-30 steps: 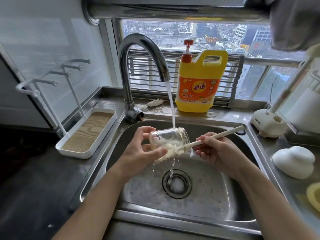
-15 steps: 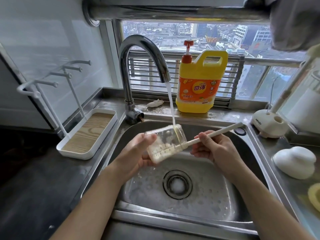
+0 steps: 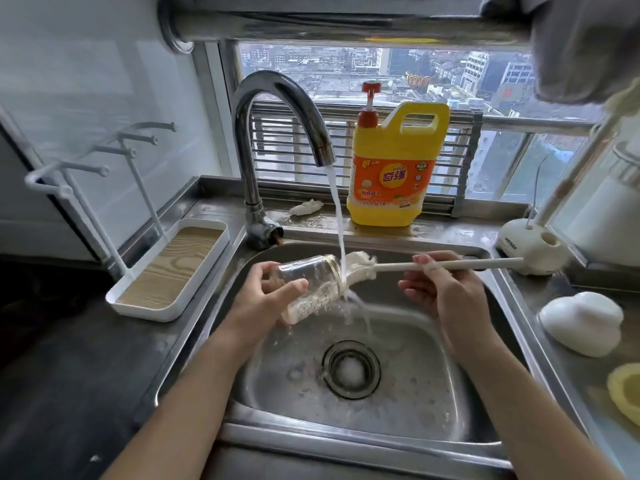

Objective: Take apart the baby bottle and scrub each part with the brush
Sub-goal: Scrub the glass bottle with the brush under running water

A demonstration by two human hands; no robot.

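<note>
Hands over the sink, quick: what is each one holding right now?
Left hand: closed, fingers wrapped round the clear baby bottle.
Right hand: closed, pinching the long white bottle brush by its handle.

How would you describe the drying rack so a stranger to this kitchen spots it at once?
Start at the stainless steel sink; on the dark counter to its left sits a white rectangular tray with a wood-grain floor. Thin white pegged rods rising from it set it apart: nothing else nearby has them.
</note>
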